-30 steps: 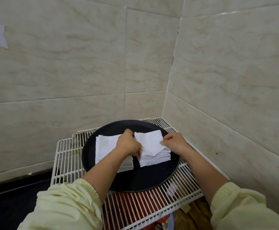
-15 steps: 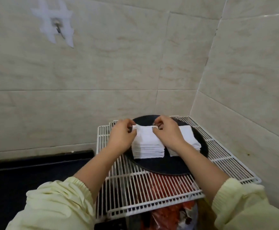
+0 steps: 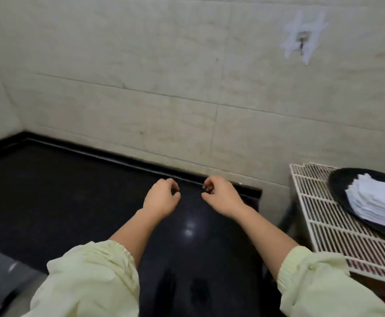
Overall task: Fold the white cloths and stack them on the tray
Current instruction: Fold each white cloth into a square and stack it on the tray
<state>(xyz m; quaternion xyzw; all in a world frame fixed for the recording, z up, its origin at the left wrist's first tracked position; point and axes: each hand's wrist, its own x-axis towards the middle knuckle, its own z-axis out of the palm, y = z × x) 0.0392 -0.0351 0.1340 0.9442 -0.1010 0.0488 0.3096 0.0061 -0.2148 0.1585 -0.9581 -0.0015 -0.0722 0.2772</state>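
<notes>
Nearest us, the pale yellow-green sleeves (image 3: 90, 277) bunch softly at their elastic cuffs. Beyond them our left hand (image 3: 161, 199) and right hand (image 3: 223, 199) hover side by side, not touching, over the glossy black tabletop (image 3: 72, 191). Each grip is loosely curled, thumb and fingers apart, with nothing in it. No unfolded cloth shows in view, so we judge the step in hand to be fetching the next one. To do it well we would spread it flat on this hard, smooth surface, pinch two corners, bring edge to edge, and fold to the size of the pile so it stacks squarely. To our right, a white wire rack (image 3: 324, 225) of thin parallel bars carries the black tray (image 3: 338, 184) with its curved, shallow rim. On it the folded white cloths (image 3: 374, 202) lie in a soft, layered, slightly fanned stack. Farthest off, the cream marbled wall tiles (image 3: 141, 76) look slick, and a small metal hook (image 3: 302, 41) sits under crossed strips of white tape.
</notes>
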